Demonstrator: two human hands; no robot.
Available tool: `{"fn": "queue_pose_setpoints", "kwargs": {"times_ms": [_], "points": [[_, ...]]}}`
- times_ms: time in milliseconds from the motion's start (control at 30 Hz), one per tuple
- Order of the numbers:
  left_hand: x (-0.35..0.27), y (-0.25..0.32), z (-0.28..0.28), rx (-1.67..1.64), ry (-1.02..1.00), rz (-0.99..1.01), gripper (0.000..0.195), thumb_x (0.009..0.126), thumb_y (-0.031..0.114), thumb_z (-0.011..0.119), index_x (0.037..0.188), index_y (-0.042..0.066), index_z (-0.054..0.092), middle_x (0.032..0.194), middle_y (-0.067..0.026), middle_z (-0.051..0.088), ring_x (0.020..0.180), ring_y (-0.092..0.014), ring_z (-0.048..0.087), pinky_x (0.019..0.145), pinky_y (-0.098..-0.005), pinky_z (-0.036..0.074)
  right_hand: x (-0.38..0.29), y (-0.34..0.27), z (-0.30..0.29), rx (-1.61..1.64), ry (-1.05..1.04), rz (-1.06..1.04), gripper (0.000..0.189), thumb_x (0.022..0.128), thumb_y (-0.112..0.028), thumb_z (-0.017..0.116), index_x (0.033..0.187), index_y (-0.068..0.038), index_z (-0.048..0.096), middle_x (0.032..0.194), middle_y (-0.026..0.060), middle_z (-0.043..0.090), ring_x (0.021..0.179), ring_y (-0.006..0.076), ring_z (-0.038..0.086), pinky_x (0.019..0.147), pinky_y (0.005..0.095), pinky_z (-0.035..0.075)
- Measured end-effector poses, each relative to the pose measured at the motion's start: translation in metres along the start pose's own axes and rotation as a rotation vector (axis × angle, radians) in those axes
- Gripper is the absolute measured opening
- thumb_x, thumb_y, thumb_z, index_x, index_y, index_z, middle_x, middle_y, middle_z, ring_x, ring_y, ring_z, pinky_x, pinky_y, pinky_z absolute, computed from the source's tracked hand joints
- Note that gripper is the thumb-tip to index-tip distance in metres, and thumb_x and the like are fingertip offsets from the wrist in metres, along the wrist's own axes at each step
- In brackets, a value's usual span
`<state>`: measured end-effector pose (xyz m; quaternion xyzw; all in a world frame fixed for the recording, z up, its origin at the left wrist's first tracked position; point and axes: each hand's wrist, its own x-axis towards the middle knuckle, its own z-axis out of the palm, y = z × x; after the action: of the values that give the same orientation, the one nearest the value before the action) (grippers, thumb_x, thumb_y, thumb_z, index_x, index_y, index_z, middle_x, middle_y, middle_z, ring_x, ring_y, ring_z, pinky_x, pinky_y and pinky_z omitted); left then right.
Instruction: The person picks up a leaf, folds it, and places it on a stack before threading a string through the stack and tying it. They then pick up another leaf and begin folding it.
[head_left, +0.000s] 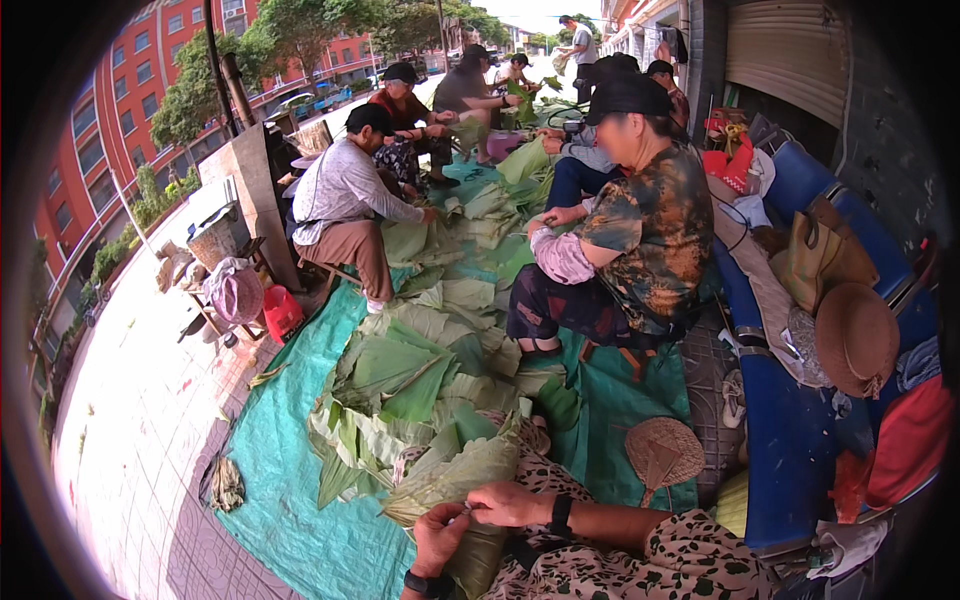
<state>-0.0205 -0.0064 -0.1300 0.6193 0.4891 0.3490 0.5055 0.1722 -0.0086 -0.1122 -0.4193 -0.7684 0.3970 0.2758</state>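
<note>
My left hand, with a dark band on its wrist, has its fingertips pinched together over my lap. My right hand, also wearing a black wristband, meets it from the right. Between their fingertips is a small pale item, too small to name. Under and just beyond both hands a large dried green leaf, much like a lotus leaf, lies folded across my lap. A broad heap of similar leaves spreads in front of me on a green tarpaulin.
A person in a patterned shirt sits at the right, a person in a pale top at the left; several others work farther back. A woven fan lies on the tarpaulin. Blue seats at the right hold a brown hat and bags.
</note>
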Motion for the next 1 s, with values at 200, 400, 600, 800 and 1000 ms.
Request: {"fn": "queue_pose_setpoints", "kwargs": {"times_ms": [200,400,600,800,1000], "points": [[-0.001,0.002,-0.002,-0.071,-0.023,-0.021,0.016,0.074,0.008,0.067,0.089,0.001,0.066,0.076,-0.0030,0.066,0.068,-0.005,0.056,0.064,-0.0205,0.047,-0.002,-0.001,0.002,0.045,0.063,-0.009,0.026,0.080,-0.024,0.057,0.091,0.000,0.055,0.076,0.0149,0.056,0.069,0.0283,0.056,0.061,0.0363,0.042],[-0.001,-0.004,-0.004,-0.121,-0.078,-0.018,0.025,0.074,0.006,0.067,0.098,0.001,0.064,0.078,-0.0032,0.066,0.071,-0.006,0.058,0.066,-0.0208,0.047,-0.003,-0.010,0.002,0.151,0.143,-0.022,0.022,0.084,-0.021,0.055,0.092,0.000,0.056,0.073,0.0128,0.055,0.067,0.0231,0.055,0.061,0.0330,0.042],[0.000,0.001,-0.003,0.058,-0.122,0.020,0.030,0.072,0.007,0.069,0.101,0.004,0.065,0.081,-0.0031,0.067,0.072,-0.006,0.060,0.068,-0.0215,0.048,-0.001,-0.006,0.010,0.196,0.182,-0.090,0.016,0.084,-0.015,0.057,0.093,-0.002,0.056,0.082,0.0090,0.056,0.076,0.0197,0.056,0.069,0.0300,0.044],[-0.001,-0.002,0.000,0.075,-0.045,0.062,0.026,0.070,0.010,0.071,0.096,0.005,0.067,0.078,-0.0027,0.068,0.070,-0.006,0.060,0.066,-0.0219,0.048,0.001,-0.012,0.011,0.158,0.119,-0.066,0.016,0.084,-0.015,0.057,0.095,-0.003,0.057,0.086,0.0081,0.055,0.081,0.0206,0.056,0.072,0.0295,0.044],[-0.002,0.008,0.003,0.209,0.007,0.042,0.020,0.074,0.018,0.070,0.091,0.006,0.068,0.070,-0.0048,0.066,0.063,-0.006,0.058,0.061,-0.0229,0.047,0.000,-0.005,0.013,0.198,0.243,-0.148,0.018,0.083,-0.016,0.057,0.097,-0.003,0.055,0.085,0.0090,0.054,0.080,0.0220,0.055,0.071,0.0308,0.043]]}}
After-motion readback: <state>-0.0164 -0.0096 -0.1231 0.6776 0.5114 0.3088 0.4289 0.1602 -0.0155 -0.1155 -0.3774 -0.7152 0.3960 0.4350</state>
